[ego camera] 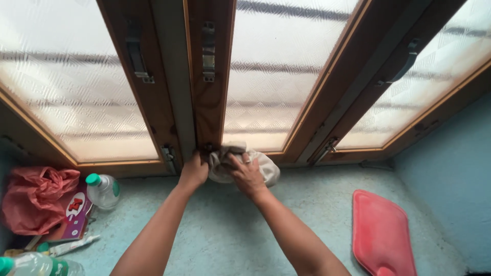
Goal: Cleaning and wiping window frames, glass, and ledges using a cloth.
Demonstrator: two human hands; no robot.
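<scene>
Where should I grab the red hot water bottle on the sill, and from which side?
Grip the hot water bottle across its flat body from above, fingers over both long edges. It lies flat on the sill, with bare space on both sides.

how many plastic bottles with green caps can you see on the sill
2. One clear bottle stands at the left beside the red plastic bag. Another bottle lies at the bottom left corner, partly cut off by the frame. Others may be hidden.

A flat purple and red carton (76,217) lies far left, beside green-capped plastic bottles (102,190).
</scene>
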